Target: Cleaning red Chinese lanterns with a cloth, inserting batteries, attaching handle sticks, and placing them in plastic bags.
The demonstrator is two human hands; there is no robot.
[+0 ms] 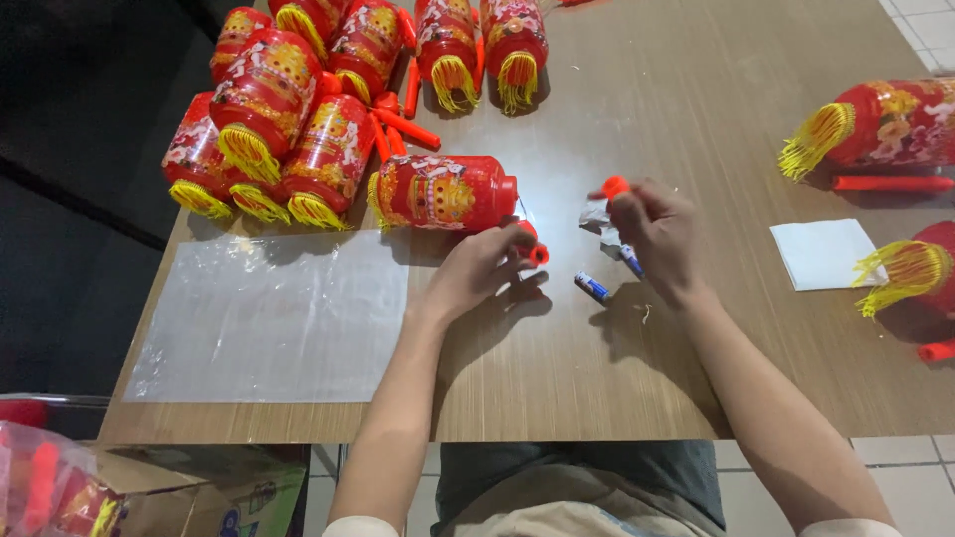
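Note:
A red and gold toy lantern (443, 192) lies on its side on the wooden table (637, 368), its orange handle pointing right. My left hand (480, 268) grips that orange handle (532, 249) near its end. My right hand (659, 236) pinches a small orange cap (615, 186) at its fingertips and also holds a small blue battery (631, 260). A second blue battery (591, 287) lies on the table between my hands. A crumpled bit of clear wrapper (595, 217) sits just left of my right hand.
Several finished lanterns with yellow tassels (298, 109) are heaped at the far left. Two more lanterns (880, 124) (915, 273) and a white paper square (826, 254) lie at the right. A clear plastic sheet (269, 318) covers the near left. A cardboard box (199, 497) stands below the table.

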